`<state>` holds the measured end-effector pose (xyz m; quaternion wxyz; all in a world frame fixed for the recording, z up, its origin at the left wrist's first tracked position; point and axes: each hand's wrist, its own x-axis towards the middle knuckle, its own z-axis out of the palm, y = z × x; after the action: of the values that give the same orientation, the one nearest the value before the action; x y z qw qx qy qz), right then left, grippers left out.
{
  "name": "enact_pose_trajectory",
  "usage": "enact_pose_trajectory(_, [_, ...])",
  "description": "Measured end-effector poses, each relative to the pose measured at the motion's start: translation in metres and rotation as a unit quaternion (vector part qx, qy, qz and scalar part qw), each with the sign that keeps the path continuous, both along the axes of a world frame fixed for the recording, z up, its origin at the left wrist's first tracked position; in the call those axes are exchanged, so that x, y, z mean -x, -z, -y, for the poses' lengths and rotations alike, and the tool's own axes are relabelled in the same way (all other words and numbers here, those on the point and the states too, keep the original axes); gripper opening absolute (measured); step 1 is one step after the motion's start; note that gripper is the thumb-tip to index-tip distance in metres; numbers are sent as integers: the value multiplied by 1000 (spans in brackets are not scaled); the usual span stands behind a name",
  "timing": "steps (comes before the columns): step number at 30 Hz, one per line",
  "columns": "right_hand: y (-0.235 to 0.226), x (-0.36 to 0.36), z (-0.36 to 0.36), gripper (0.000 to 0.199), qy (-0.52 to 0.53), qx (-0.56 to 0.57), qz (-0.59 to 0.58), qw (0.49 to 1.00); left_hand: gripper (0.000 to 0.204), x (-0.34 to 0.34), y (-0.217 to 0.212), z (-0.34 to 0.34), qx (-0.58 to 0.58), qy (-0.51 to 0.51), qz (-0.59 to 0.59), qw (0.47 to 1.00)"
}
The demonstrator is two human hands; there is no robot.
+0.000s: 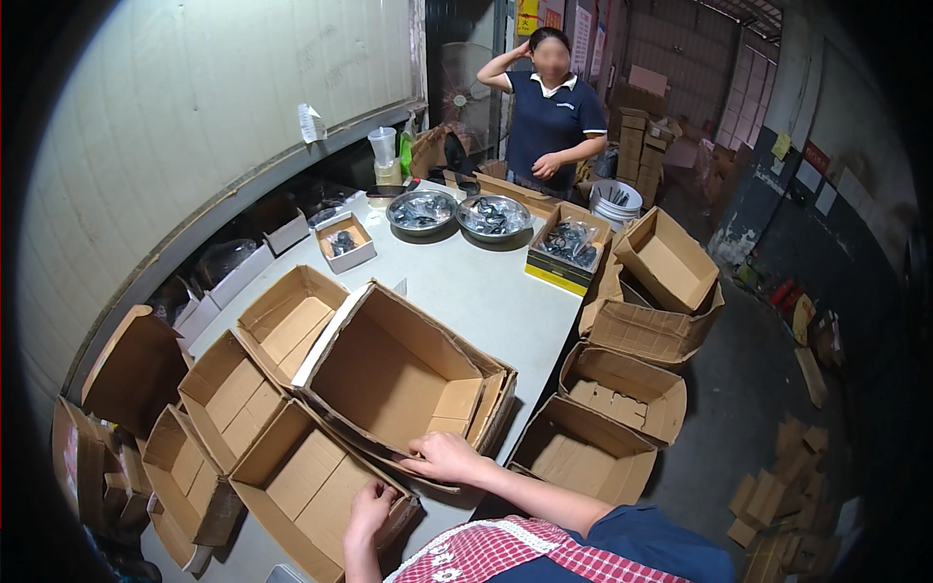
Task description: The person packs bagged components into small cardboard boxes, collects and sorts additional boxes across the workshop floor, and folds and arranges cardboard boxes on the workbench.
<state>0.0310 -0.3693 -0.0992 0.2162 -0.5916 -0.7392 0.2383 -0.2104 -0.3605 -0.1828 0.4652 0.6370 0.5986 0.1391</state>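
Observation:
A large open cardboard box (379,374) lies tilted on top of other boxes in the middle of the table. My right hand (445,457) is at its near edge, with the fingers closed over the rim and the thumb side toward the inside. Below it to the left sits another open cardboard box (309,486), with nothing in it. My left hand (371,507) is at that box's right wall, fingers curled together; whether they pinch the cardboard or something small is hidden.
More open boxes (225,394) crowd the table's left side, and others (622,389) stand along its right edge. Two metal bowls (420,231) of bagged dark parts and a black-yellow box (556,274) sit farther back. Behind the table stands a person (554,126). Cardboard scraps (777,486) litter the floor.

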Motion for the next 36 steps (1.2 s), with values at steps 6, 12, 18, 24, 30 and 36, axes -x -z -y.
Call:
enact_pose_trajectory(6, [7,1,-1,50,4,-17,-21,1000,28,-2,-9,3,-23,2,-13,1000])
enact_pose_trajectory(12, [5,-3,0,47,1,-12,-10,1000,26,-7,-16,0,0,20,-30,999])
enact_pose_trajectory(18, [9,2,-4,46,-17,-6,-25,1000,27,5,13,2,31,-36,56,997])
enact_pose_trajectory(24, [4,-7,2,49,10,-12,-17,1000,30,-11,-16,2,16,2,-31,999])
enact_pose_trajectory(30, [7,1,-1,47,-7,-13,-5,1000,31,-1,-9,4,15,0,-34,999])
enact_pose_trajectory(36, [3,-3,-4,45,-8,-3,-7,1000,30,7,36,-6,2,-8,33,999])
